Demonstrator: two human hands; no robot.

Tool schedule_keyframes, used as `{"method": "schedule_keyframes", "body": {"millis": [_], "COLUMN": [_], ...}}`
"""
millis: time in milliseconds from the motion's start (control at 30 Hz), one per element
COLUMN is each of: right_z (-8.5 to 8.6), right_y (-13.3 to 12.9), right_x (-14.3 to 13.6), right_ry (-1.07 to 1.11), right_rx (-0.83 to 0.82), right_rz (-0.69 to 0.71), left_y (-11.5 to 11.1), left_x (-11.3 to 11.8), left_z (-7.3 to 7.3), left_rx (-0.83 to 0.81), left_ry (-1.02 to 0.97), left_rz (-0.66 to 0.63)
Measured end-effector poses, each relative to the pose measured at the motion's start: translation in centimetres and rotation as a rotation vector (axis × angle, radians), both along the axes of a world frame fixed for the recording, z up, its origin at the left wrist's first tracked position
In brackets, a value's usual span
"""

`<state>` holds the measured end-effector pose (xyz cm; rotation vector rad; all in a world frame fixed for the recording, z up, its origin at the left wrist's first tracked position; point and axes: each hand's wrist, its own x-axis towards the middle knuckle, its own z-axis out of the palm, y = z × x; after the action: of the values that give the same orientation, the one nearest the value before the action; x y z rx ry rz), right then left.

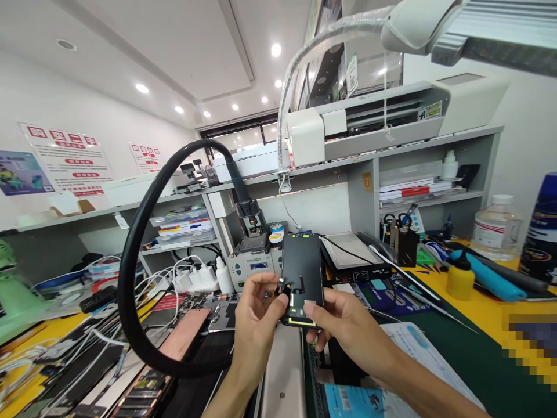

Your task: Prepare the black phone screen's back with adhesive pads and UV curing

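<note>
Between my two hands a black phone screen assembly [302,261] is held upright, its back side facing me. Flex cables and yellow strips show on its lower part. My left hand [261,307] pinches the lower left edge, close to a small dark flex piece. On the lower right corner, my right hand [335,316] grips with the thumb on the back face and the fingers behind. Below the hands lies a gold phone back cover [284,371] with a MI logo.
A thick black hose [126,278] arcs up at the left from a soldering station [255,270]. Phone parts, including a pink phone panel [187,337], cover the left bench. A yellow bottle [460,278], tweezers [435,307] and a clear jug [496,229] stand or lie right.
</note>
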<state>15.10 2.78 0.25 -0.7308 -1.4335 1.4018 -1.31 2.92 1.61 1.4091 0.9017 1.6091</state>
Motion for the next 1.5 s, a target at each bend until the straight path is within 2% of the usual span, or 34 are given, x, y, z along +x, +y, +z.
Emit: {"method": "schedule_keyframes", "body": {"millis": [300, 400, 633, 800, 933, 1067, 1233, 1367, 1500], "right_z": [-0.2, -0.3, -0.7, -0.6, -0.4, -0.2, -0.2, 0.0, 1.0], "right_y": [0.2, 0.5, 0.8, 0.6, 0.5, 0.3, -0.2, -0.6, -1.1], "right_x": [-0.1, -0.1, 0.1, 0.1, 0.1, -0.1, -0.3, -0.4, 0.0], "right_ry": [0.005, -0.002, 0.003, 0.011, 0.008, -0.015, -0.051, -0.061, -0.008], "right_rx": [0.036, 0.033, 0.046, 0.07, 0.112, 0.122, 0.112, 0.105, 0.126], "right_rz": [-0.01, -0.019, -0.032, -0.022, 0.0, 0.06, 0.117, 0.137, 0.15], "left_y": [0.0, 0.5, 0.5, -0.3, -0.5, -0.2, -0.4, -0.8, -0.8], "left_x": [0.0, -0.2, -0.4, -0.7, -0.9, -0.9, -0.7, -0.7, -0.7], "left_z": [-0.6, -1.0, -1.0, -0.7, -0.5, -0.1, 0.6, 0.8, 0.6], "left_rx": [0.156, 0.196, 0.259, 0.283, 0.259, 0.179, 0.102, 0.079, 0.068], "left_ry": [0.218, 0.266, 0.297, 0.265, 0.13, 0.005, 0.004, 0.023, 0.048], "left_rz": [0.166, 0.183, 0.134, 0.015, -0.061, -0.021, -0.04, -0.007, 0.005]}}
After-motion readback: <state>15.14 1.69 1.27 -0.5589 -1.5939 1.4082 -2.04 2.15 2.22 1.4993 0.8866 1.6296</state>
